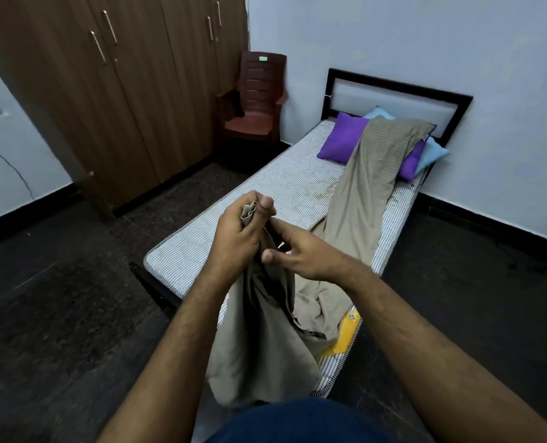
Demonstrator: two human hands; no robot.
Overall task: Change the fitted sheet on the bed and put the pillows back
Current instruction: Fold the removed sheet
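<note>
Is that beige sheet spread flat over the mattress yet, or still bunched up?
Still bunched. The beige sheet lies in a narrow rumpled strip along the bare striped mattress, one end gathered in the left hand.

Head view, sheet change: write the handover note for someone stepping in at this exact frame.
Left hand: grips a bunched corner of the beige sheet, held up at the foot of the bed.
Right hand: fingers loosely curled at the same fabric just below; a firm hold cannot be told.
Sheet: runs in a long strip up the mattress and lies over the pillows; the rest hangs off the foot end.
Pillows: purple pillow and blue pillow at the headboard.
Done: striped mattress is bare.
Left: spread the sheet, fit all corners, reset the pillows on top.
</note>
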